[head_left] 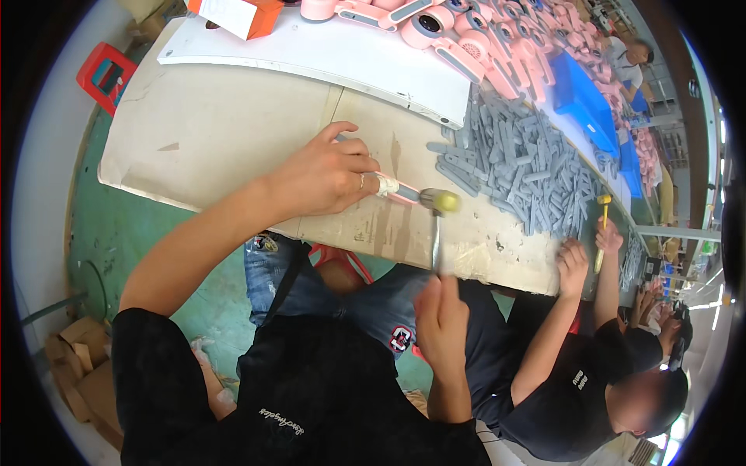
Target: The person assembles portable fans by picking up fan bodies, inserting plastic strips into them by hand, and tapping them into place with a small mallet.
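Observation:
My left hand is closed around a long pink-and-grey plastic piece, pressing it to the cardboard-covered table. White tape wraps one of its fingers, and much of the piece is hidden under the palm. My right hand grips a mallet with a metal shaft and a blurred yellow head. That head is at the right end of the piece; whether they touch I cannot tell.
A heap of grey plastic strips lies to the right. Beyond a white board are many pink round-headed devices and a blue bin. A co-worker sits close on my right, holding a yellow mallet. A red stool stands far left.

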`<state>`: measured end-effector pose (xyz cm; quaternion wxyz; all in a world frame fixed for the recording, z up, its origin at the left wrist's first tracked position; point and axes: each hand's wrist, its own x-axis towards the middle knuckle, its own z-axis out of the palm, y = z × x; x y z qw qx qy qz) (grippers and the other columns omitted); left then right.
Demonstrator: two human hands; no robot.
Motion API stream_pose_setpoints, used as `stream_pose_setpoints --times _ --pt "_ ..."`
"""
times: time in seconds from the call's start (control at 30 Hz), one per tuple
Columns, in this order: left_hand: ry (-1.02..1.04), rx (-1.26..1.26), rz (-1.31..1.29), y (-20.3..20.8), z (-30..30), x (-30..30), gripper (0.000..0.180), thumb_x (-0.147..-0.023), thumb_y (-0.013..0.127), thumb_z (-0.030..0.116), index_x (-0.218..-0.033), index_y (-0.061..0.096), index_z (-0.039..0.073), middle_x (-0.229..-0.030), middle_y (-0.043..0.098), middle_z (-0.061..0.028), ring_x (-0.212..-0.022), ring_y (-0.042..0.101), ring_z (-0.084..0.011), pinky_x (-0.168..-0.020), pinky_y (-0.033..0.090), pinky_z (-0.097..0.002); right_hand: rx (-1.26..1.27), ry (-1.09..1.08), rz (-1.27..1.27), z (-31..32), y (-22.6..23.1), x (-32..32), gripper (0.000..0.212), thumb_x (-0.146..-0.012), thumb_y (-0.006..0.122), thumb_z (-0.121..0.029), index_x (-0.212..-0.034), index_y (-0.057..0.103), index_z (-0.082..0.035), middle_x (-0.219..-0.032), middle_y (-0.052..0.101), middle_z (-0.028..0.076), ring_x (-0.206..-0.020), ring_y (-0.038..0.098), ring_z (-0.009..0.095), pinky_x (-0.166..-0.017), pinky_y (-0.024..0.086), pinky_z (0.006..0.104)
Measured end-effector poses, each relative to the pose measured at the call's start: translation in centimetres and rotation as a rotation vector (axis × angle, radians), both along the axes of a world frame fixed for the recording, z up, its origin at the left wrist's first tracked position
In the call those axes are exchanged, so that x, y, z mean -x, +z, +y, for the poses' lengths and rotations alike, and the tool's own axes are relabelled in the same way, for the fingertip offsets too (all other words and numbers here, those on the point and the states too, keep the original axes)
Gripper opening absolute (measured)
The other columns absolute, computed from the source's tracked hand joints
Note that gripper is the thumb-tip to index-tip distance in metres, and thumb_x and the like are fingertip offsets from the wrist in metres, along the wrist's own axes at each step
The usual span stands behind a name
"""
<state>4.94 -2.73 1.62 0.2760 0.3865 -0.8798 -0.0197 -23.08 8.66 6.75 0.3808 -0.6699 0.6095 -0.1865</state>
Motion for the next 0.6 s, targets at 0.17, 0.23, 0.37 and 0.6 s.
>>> stream_pose_setpoints --times 0.17,0.23,0.37,0.6 --pt "-0.003 0.008 -0.002 0.4 0.2 0.1 0.009 -0.086 0.073 0.021 -0.092 0.076 0.014 -0.099 0.073 0.0021 -0.098 0.063 -0.0157 -0.109 0.04 -0.0463 0.004 0.045 0.082 -0.5 -1.2 -0.2 0.047 -0.106 0.046 -0.016 -0.15 0.04 0.001 -0.067 0.057 0.02 -0.054 0.062 0.031 -0.051 0.046 0.0375" --pt "-0.008 0.013 0.019 0.4 0.0 0.1 0.009 -0.086 0.073 0.02 -0.092 0.076 0.014 -0.099 0.073 0.002 -0.098 0.063 -0.0157 -0.109 0.04 -0.046 0.03 0.076 0.069 -0.1 -0.2 0.2 0.049 -0.107 0.047 -0.017 -0.15 0.037 0.002 -0.066 0.058 0.02 -0.056 0.063 0.034 -0.051 0.047 0.0393" --pt "-0.033 -0.022 0.048 0.6 0.2 0.4 0.008 -0.086 0.073 0.019 -0.091 0.076 0.014 -0.097 0.073 0.0012 -0.098 0.063 -0.0166 -0.111 0.039 -0.0463 0.062 -0.03 0.061 -0.1 -2.0 0.3 0.045 -0.107 0.046 -0.019 -0.148 0.041 -0.001 -0.065 0.058 0.02 -0.056 0.063 0.032 -0.053 0.048 0.0425" --pt "-0.318 -0.069 -0.107 4.1 -1.1 2.1 0.024 -0.075 0.067 0.013 -0.097 0.076 0.01 -0.098 0.068 0.0007 -0.111 0.058 -0.0219 -0.118 0.034 -0.0431 0.059 -0.179 -0.303 -0.2 -0.8 1.2 0.033 -0.112 0.037 -0.028 -0.118 0.052 0.0 -0.062 0.049 -0.001 -0.044 0.044 0.006 -0.041 0.036 0.0222"
